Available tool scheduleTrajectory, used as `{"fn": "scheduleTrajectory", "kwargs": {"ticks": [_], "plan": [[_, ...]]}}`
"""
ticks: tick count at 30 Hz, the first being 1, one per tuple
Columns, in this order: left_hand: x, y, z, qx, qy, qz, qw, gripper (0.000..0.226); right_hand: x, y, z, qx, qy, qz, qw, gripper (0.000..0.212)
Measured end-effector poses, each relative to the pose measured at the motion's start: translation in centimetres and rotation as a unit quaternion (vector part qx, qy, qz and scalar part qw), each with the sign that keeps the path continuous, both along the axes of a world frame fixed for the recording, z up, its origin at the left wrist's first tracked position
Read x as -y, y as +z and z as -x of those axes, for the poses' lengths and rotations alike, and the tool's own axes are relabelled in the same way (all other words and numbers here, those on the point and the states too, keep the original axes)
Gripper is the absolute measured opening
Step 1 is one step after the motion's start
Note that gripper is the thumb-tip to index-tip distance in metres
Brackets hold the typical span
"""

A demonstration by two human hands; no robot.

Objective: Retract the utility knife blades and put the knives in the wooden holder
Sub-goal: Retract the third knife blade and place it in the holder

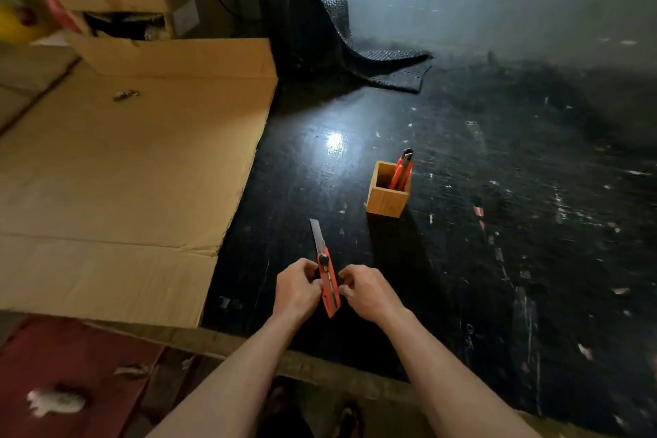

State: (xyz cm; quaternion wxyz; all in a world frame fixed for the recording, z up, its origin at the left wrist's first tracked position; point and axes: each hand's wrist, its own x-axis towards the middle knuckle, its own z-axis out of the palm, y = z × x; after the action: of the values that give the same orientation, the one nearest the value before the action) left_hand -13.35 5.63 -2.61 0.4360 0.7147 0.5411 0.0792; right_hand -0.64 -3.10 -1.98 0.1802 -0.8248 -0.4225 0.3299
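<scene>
a person's left hand (297, 286) and right hand (366, 290) both grip an orange utility knife (329, 286) just above the black tabletop (497, 224), its blade (316, 233) fully extended toward 12 o'clock. the retracting step appears to be in hand; next the black wheel lock likely needs loosening so the blade can slide back. the wooden holder (385, 197), at 1 o'clock from the hands, already holds other orange knives (401, 172). open tabletop lies between; a cardboard sheet (124, 171) borders at 9 o'clock, the table's near edge at 6.
</scene>
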Motion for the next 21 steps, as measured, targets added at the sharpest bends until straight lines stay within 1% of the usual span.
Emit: {"fn": "scheduleTrajectory", "kwargs": {"ticks": [3,5,10,14,17,21], "plan": [[0.7,-0.6,0.1,0.020,0.020,0.059,0.998,0.027,0.3,-0.4,1.0,-0.024,0.000,-0.006,1.000,0.019],[0.9,-0.9,0.0,0.035,0.050,0.102,0.993,0.031,0.4,-0.6,1.4,-0.038,-0.014,-0.015,0.999,0.016],[1.0,-1.4,-0.3,0.068,0.070,0.148,0.984,0.036,1.1,-1.0,1.4,-0.133,-0.110,-0.034,0.984,0.023],[1.1,-1.1,-0.5,0.096,0.055,0.194,0.975,0.033,1.8,-0.5,1.0,-0.186,-0.160,-0.058,0.968,0.028],[0.9,-0.1,-0.7,0.147,0.041,0.224,0.963,0.037,2.1,0.7,0.6,-0.211,-0.183,-0.099,0.955,0.031],[0.2,2.9,-1.6,0.219,0.010,0.243,0.945,0.035,2.0,3.7,-0.6,-0.242,-0.184,-0.170,0.937,0.031]]}}
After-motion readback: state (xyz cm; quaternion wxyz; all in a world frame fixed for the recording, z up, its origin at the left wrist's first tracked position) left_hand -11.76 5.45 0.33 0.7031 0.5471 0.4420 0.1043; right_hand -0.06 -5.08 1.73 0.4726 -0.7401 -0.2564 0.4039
